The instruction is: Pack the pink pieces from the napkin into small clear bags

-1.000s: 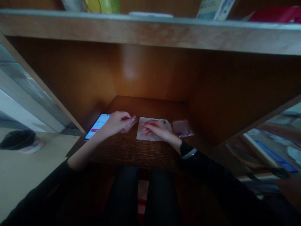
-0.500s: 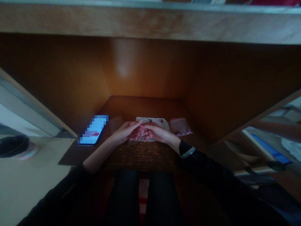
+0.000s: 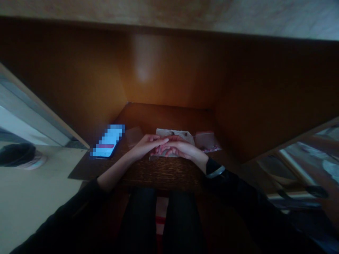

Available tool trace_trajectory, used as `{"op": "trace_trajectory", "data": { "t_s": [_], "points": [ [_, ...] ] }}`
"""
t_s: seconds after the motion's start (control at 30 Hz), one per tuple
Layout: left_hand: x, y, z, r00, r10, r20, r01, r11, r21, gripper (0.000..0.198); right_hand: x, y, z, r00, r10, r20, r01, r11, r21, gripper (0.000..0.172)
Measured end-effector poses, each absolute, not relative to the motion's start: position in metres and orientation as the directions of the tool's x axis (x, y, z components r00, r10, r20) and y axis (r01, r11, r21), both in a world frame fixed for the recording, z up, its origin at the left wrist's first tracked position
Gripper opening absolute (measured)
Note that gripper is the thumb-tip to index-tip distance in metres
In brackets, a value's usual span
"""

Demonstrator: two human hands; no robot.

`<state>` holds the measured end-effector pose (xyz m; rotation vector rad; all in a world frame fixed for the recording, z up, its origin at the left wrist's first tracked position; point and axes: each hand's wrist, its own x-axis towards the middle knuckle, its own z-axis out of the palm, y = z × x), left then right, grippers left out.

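My left hand [image 3: 150, 145] and my right hand [image 3: 181, 147] meet over a white sheet [image 3: 164, 132], which looks like paper or cloth. Fingers of both hands are bent and overlap, with the thumbs close together. Whatever lies between them is hidden or too small to see. Small dark bits [image 3: 186, 133] rest on the far part of the sheet. To the right of my right hand lies a clear zip bag [image 3: 206, 140] with small reddish pieces in its lower corner. A second clear bag [image 3: 134, 135], faint in the dim light, lies beside my left hand.
A phone [image 3: 109, 141] with a lit screen lies on the left of the dark wooden surface [image 3: 164, 176]. Brown panels [image 3: 169, 70] rise behind and at the sides, under a pale tabletop edge [image 3: 169, 16]. A lined waste basket [image 3: 34, 160] stands on the floor at left.
The view has shifted slightly, moving the whole scene a little right and up. Both hands stay together over the sheet; the left fingers now reach further across the right ones.
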<state>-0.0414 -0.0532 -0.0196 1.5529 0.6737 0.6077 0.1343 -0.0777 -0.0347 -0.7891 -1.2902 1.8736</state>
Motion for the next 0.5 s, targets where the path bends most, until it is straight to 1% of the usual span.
{"op": "trace_trajectory", "data": {
  "t_s": [0.13,0.27,0.4,0.5],
  "points": [
    [-0.044,-0.054,-0.019,0.732,0.681,-0.034,0.132,-0.092,0.987,0.032,0.133,-0.079,-0.034,-0.494,0.861,-0.123,-0.219,-0.260,-0.940,0.007],
    [-0.048,-0.052,-0.018,0.756,0.653,-0.049,0.110,-0.053,0.993,0.027,0.133,-0.082,-0.030,-0.471,0.874,-0.121,-0.228,-0.253,-0.940,0.005],
    [-0.052,-0.048,-0.015,0.790,0.608,-0.073,0.090,0.003,0.996,0.022,0.132,-0.083,-0.032,-0.443,0.890,-0.108,-0.270,-0.247,-0.931,0.009],
    [-0.052,-0.047,-0.012,0.782,0.617,-0.090,0.079,0.045,0.996,0.020,0.131,-0.081,-0.034,-0.440,0.894,-0.083,-0.298,-0.232,-0.926,0.014]
  ]
}}
